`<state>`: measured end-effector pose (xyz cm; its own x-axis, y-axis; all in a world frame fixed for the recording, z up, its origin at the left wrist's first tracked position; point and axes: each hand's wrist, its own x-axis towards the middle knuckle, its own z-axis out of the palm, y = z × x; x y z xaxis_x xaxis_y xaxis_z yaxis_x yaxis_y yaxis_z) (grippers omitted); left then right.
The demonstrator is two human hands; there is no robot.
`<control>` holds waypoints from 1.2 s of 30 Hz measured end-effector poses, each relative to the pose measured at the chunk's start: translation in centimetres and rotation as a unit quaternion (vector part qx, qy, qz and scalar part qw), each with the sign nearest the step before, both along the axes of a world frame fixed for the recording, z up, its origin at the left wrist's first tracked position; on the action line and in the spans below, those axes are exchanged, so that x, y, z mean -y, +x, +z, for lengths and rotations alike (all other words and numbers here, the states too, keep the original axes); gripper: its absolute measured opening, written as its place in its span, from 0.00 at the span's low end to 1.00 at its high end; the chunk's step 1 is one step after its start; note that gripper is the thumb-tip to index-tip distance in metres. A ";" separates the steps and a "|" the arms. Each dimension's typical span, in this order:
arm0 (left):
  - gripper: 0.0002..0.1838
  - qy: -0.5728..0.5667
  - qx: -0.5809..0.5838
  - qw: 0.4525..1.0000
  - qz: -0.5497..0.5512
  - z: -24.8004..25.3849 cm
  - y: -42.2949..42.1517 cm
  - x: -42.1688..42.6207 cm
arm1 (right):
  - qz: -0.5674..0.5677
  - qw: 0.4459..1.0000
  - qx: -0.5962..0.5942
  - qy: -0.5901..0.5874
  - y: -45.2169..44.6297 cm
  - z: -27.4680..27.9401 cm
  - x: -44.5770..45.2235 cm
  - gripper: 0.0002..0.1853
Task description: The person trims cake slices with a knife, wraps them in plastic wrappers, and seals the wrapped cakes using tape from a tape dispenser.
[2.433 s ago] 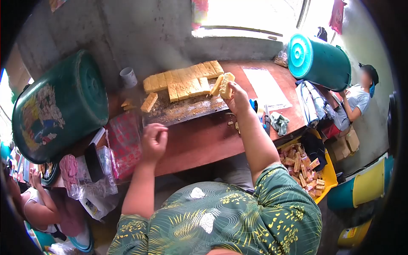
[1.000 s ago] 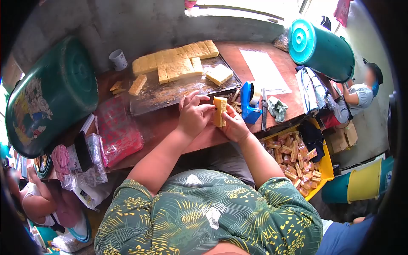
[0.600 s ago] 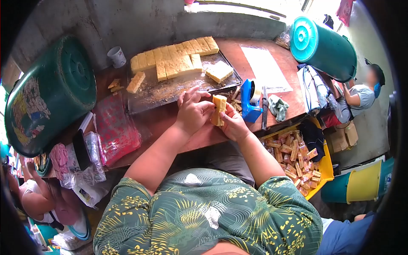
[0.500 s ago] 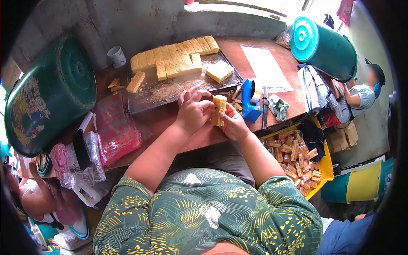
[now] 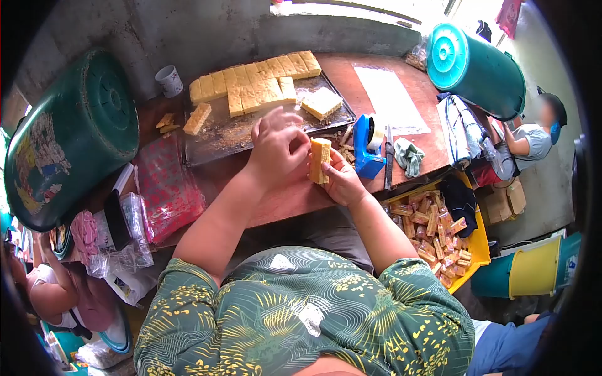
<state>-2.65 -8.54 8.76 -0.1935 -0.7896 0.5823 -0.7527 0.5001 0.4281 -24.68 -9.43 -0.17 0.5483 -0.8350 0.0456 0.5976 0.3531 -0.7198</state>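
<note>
Left grip (image 5: 277,149) has lifted — right grip (image 5: 343,182) still holds cake bar (image 5: 320,160).

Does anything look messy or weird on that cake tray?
Yes: brown crumbs litter the bare part of the tray, and one slice lies crooked at its left end, apart from the neat rows.

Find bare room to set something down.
Bare table shows between the tray and the white sheet, and in front of the tray between the left forearm and right hand. It's crowded around the blue tape dispenser, knife and cloth.
</note>
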 end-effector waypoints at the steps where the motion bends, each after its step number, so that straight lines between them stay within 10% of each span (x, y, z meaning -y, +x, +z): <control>1: 0.05 -0.016 -0.007 1.000 -0.010 1.2 -0.3 0.3 | -0.001 1.000 0.002 0.001 0.0 -0.1 0.0 0.34; 8: 0.17 -0.050 0.154 0.985 -0.054 4.4 -6.2 2.5 | -0.014 0.999 0.024 0.034 0.2 0.5 -0.5 0.31; 26: 0.07 -0.034 -0.158 0.974 0.159 -5.0 17.0 -8.7 | 0.048 0.995 0.085 0.018 -0.9 -1.1 0.5 0.37; 36: 0.14 0.070 0.045 0.955 0.283 -8.9 25.6 -11.5 | -0.027 0.998 -0.023 -0.056 0.1 -0.2 -0.6 0.44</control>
<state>22.97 2.92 -0.18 0.2438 -0.8512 0.4649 -0.9228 -0.0561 0.3811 -24.58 -8.81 -0.37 0.5064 -0.8545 0.1158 0.5789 0.2373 -0.7801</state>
